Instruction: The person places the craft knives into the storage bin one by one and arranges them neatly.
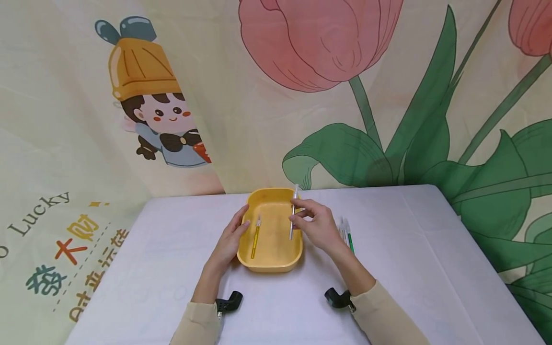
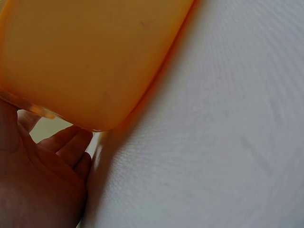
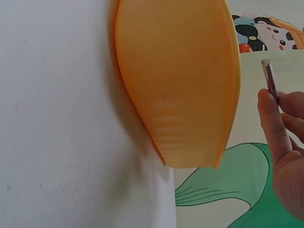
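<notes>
A yellow plastic tray (image 1: 269, 266) sits on the table in the head view, its outer wall (image 2: 95, 61) large in the left wrist view. My left hand (image 1: 229, 238) grips its left side, thumb at the rim and fingers along the outside. Inside the tray lies a slim yellow craft knife (image 1: 256, 239) with a clear cap. Over the right rim, my right hand (image 1: 316, 223) pinches a silver craft knife (image 1: 294, 211) between thumb and fingers, held steeply upright. The right wrist view shows the metal end of that silver knife (image 3: 269, 76) above the fingertips.
Several more capped craft knives, one of them green (image 1: 350, 242), lie on the table right of the tray, partly hidden by the right forearm. White cloth covers the table (image 1: 409, 268). A printed curtain (image 1: 241, 120) hangs right behind its far edge.
</notes>
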`<state>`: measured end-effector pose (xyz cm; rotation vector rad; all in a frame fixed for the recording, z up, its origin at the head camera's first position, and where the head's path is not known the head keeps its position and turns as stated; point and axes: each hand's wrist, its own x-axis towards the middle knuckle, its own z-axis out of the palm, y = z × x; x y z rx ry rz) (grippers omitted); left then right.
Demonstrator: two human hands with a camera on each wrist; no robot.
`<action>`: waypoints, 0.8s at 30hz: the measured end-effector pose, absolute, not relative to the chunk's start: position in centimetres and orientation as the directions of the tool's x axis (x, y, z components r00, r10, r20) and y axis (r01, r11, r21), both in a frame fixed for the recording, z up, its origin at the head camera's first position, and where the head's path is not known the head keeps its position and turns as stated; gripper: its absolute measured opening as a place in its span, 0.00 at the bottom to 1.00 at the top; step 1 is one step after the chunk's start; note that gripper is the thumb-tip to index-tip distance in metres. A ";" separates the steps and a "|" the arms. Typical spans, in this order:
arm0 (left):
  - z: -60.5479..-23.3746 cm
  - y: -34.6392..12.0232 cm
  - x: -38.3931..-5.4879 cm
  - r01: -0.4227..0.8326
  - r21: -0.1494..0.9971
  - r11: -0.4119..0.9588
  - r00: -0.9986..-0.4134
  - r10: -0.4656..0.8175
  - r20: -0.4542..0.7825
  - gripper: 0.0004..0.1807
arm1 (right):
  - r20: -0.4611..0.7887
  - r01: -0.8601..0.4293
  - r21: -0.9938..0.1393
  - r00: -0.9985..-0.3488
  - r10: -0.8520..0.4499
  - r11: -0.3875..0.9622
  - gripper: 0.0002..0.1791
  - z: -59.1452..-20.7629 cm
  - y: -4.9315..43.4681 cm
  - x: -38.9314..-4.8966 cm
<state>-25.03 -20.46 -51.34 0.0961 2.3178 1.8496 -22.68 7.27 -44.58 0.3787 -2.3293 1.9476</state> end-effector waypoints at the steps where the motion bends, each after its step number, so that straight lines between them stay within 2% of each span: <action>1: -51.4 -20.5 -25.0 -0.056 0.972 0.228 -0.983 0.159 -0.093 0.28 | 0.220 -0.242 -0.957 -0.965 -0.139 0.162 0.27 -44.6 7.2 -22.7; 24: -51.2 -20.3 -25.0 -0.051 0.977 0.209 -0.982 0.169 -0.088 0.28 | 0.153 -0.203 -0.953 -0.963 -0.222 0.225 0.28 -45.1 5.4 -23.1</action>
